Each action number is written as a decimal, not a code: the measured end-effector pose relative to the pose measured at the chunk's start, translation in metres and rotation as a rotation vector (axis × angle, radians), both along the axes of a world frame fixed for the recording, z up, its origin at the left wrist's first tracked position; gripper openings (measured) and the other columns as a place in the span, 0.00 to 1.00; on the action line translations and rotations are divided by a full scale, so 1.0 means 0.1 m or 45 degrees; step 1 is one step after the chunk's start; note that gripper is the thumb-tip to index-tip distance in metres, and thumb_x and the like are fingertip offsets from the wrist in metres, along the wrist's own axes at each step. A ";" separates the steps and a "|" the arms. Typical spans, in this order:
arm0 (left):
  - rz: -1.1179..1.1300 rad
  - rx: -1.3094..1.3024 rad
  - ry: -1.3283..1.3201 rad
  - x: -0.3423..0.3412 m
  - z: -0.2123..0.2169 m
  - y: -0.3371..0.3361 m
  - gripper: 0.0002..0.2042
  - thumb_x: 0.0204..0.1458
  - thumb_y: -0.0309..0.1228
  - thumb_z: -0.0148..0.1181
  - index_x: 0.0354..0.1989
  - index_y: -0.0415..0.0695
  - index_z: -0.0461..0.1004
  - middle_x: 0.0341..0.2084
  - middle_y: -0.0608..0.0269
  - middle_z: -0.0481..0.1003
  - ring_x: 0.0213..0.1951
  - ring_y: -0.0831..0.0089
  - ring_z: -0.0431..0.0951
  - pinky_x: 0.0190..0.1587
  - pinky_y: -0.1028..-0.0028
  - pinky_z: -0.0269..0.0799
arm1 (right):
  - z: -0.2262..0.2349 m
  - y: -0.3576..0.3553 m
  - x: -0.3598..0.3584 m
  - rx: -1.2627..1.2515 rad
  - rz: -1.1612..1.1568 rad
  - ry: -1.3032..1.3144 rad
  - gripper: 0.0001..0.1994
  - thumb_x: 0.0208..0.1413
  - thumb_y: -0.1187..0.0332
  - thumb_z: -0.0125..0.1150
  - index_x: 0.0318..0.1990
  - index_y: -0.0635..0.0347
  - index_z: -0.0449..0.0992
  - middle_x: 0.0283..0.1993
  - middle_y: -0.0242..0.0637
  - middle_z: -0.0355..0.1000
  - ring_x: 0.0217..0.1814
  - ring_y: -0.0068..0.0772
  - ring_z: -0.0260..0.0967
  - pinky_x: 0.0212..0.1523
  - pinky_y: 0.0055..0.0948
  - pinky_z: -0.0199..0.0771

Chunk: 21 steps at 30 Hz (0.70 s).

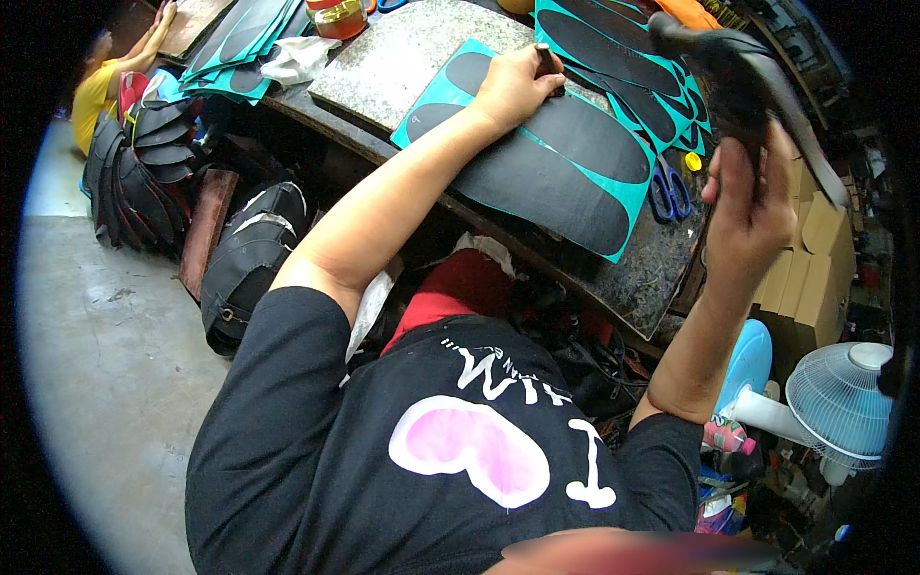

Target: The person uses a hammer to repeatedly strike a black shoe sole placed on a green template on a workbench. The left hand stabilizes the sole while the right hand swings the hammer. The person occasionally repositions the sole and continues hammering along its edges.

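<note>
My left hand is closed in a pinch around a short dark punch-like tool, its lower end against a teal sheet with black sole shapes. That sheet lies partly on a pale speckled slab and reaches over the bench's near edge. Raised at the right, my right hand wraps around a dark hammer, whose long head is blurred and held above the bench. Blue-handled scissors and a small yellow cap lie beside the sheet, below the hammer.
More teal sole sheets are piled behind, others at the far left near a jar. A black bag and a bundle of black pieces stand left. Cardboard boxes and a fan are right. Another person sits far left.
</note>
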<state>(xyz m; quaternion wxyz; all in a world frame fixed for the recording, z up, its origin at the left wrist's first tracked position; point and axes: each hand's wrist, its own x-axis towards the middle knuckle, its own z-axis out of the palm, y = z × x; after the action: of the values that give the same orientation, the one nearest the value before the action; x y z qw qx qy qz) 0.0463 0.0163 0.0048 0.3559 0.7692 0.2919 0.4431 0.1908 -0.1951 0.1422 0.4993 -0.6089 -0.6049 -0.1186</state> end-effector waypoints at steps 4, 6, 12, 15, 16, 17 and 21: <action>0.074 0.506 0.218 0.04 0.04 -0.15 0.08 0.51 0.29 0.63 0.37 0.42 0.73 0.28 0.50 0.78 0.33 0.57 0.81 0.36 0.67 0.76 | -0.21 0.19 -0.14 0.061 0.043 -0.293 0.11 0.57 0.64 0.64 0.44 0.59 0.77 0.32 0.47 0.77 0.30 0.47 0.77 0.31 0.35 0.76; 0.117 0.568 0.345 0.07 0.04 -0.16 0.10 0.51 0.30 0.64 0.38 0.39 0.73 0.27 0.52 0.79 0.31 0.63 0.82 0.36 0.69 0.76 | -0.44 0.26 -0.11 -0.371 -0.097 -0.168 0.16 0.60 0.55 0.59 0.48 0.55 0.76 0.35 0.48 0.77 0.36 0.52 0.76 0.35 0.38 0.75; 0.065 -0.287 -0.733 -0.13 0.11 0.17 0.05 0.55 0.23 0.59 0.38 0.36 0.73 0.29 0.58 0.79 0.31 0.71 0.82 0.36 0.74 0.81 | -0.69 0.07 0.25 -0.532 -0.285 -0.173 0.21 0.61 0.49 0.56 0.54 0.52 0.73 0.38 0.47 0.77 0.41 0.51 0.76 0.37 0.39 0.75; 0.052 -0.241 -0.541 -0.30 0.12 0.27 0.06 0.53 0.25 0.61 0.36 0.36 0.74 0.27 0.57 0.79 0.29 0.73 0.81 0.35 0.75 0.79 | -0.58 0.05 0.28 -0.567 -0.290 -0.097 0.21 0.61 0.49 0.55 0.54 0.51 0.74 0.38 0.47 0.78 0.41 0.49 0.77 0.38 0.38 0.75; 0.051 -0.203 -0.365 -0.33 0.11 0.27 0.06 0.52 0.26 0.62 0.35 0.36 0.75 0.26 0.57 0.79 0.29 0.73 0.81 0.34 0.74 0.79 | -0.54 0.06 0.26 -0.588 -0.255 -0.015 0.21 0.61 0.49 0.55 0.54 0.51 0.74 0.38 0.47 0.78 0.41 0.49 0.77 0.38 0.37 0.75; 0.049 -0.164 -0.189 -0.36 0.09 0.26 0.07 0.52 0.27 0.62 0.34 0.37 0.75 0.25 0.57 0.80 0.28 0.74 0.81 0.34 0.74 0.78 | -0.51 0.10 0.23 -0.609 -0.219 0.067 0.21 0.61 0.49 0.55 0.54 0.51 0.74 0.38 0.47 0.78 0.41 0.48 0.77 0.38 0.37 0.74; 0.163 -0.388 -0.262 -0.35 -0.03 0.19 0.07 0.51 0.28 0.63 0.34 0.37 0.77 0.24 0.58 0.80 0.27 0.75 0.81 0.32 0.74 0.77 | -0.36 0.21 0.08 -0.439 -0.079 -0.035 0.20 0.62 0.52 0.56 0.54 0.55 0.74 0.37 0.49 0.78 0.38 0.48 0.78 0.37 0.36 0.74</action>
<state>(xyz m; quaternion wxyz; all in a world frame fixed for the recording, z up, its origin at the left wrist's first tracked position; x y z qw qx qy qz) 0.0114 0.0351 0.0015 0.4672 0.6369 0.3660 0.4921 0.1987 -0.1743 0.1061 0.3751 -0.7021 -0.6042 -0.0367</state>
